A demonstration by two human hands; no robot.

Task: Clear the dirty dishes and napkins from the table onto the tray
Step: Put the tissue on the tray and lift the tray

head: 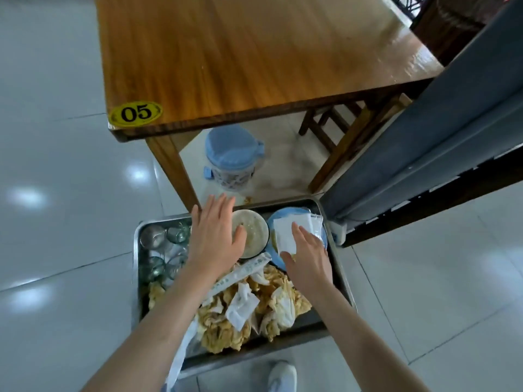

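A metal tray (338, 267) stands below the table's near edge. In it lie a white bowl (256, 232) with food residue, a blue plate (273, 222) under white napkins (287, 232), several glasses (164, 250) at the left, and a heap of stained napkins (254, 304) with a chopstick wrapper (243, 274). My left hand (213, 239) hovers flat, fingers straight, over the bowl's left rim. My right hand (308, 257) lies with straight fingers on the white napkins on the plate. The wooden table (254, 60), marked 05, shows a bare top.
A blue-lidded bin (233, 157) stands on the floor under the table. A wooden stool (334, 123) sits beneath the table at the right. A grey padded bench (430, 142) runs along the right side. My shoe (283, 376) shows below the tray.
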